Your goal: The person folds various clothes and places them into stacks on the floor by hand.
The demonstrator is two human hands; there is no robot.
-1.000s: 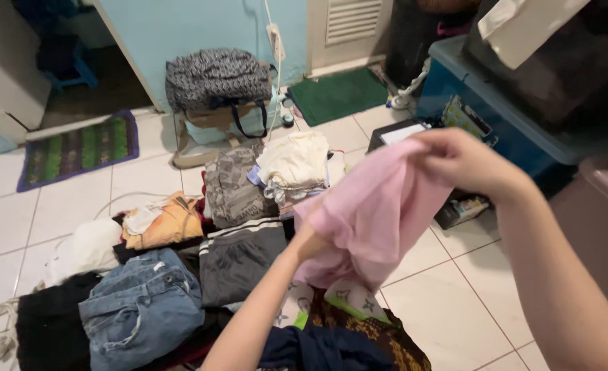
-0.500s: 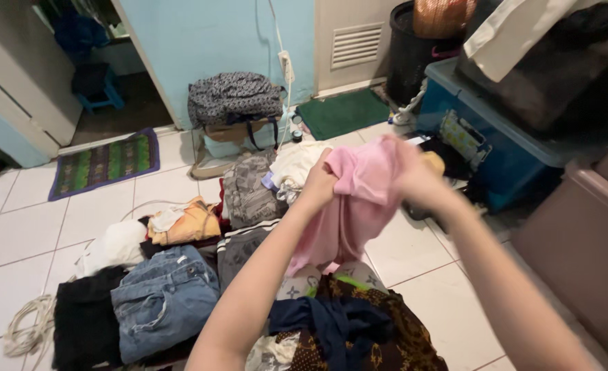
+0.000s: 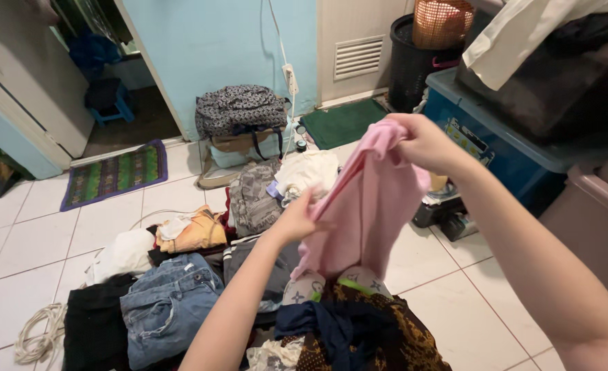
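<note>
Pink garment (image 3: 369,206) hanging above the floor's clothes piles.
I see my right hand (image 3: 424,143) clenched on its top edge, left hand (image 3: 295,221) pinching its side; soft, light, limp — probably best gripped by edges.

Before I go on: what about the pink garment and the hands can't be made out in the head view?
- Pink garment: its kind; it hangs bunched, lower hem behind the dark patterned cloth.
- Left hand: fingertips hidden against the pink fabric.
- Right hand: grip hidden by its own back.
- Denim piece: folded, shape unclear.
</note>
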